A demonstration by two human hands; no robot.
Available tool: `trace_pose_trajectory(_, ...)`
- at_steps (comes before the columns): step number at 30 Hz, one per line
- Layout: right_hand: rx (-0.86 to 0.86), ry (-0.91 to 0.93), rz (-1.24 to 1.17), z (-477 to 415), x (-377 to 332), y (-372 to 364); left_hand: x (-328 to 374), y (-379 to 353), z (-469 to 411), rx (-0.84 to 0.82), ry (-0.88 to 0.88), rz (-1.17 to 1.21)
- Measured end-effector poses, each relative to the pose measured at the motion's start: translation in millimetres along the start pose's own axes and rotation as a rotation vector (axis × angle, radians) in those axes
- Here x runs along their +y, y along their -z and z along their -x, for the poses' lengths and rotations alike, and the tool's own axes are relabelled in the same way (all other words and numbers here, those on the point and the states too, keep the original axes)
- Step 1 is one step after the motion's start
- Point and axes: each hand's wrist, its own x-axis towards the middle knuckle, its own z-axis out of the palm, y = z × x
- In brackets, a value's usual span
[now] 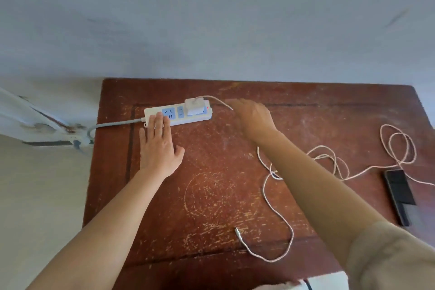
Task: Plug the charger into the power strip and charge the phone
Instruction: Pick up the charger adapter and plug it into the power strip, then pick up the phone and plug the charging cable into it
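Note:
A white power strip (pixel 200 118) lies at the back of the brown wooden table (pixel 211 195), a small red light glowing at its right end. A white charger (pixel 195 106) sits plugged into its right socket. My left hand (pixel 157 146) lies flat, fingers spread, pressing the strip's left end. My right hand (pixel 251 116) hovers just right of the charger, fingers loosely apart, holding nothing. The pale charging cable (pixel 277 200) runs from the charger under my right arm, loops across the table, and its free plug (pixel 237 231) lies near the front. A black phone (pixel 399 193) rests at the right edge.
The strip's grey cord (pixel 113 124) runs off the table's left edge toward white pipes (pixel 47 129) by the wall. A grey-blue wall stands right behind the table. Something white (pixel 327 281) shows at the front edge.

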Motion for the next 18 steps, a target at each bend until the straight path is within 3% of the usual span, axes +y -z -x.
trace_pose_trajectory(3,0.0,-0.201,-0.039,54.8,56.2,-1.6,22.5,10.0,8.4,0.027,-0.066,-0.036)
trace_pose_trajectory(12,0.132,-0.573,-0.159,229.3,188.8,-13.8,199.2,19.7,49.7,0.104,-0.631,0.014)
trace_pose_trajectory(18,0.178,-0.683,-0.284,324.3,264.4,-38.4,330.8,1.6,78.7,0.037,-0.725,0.031)
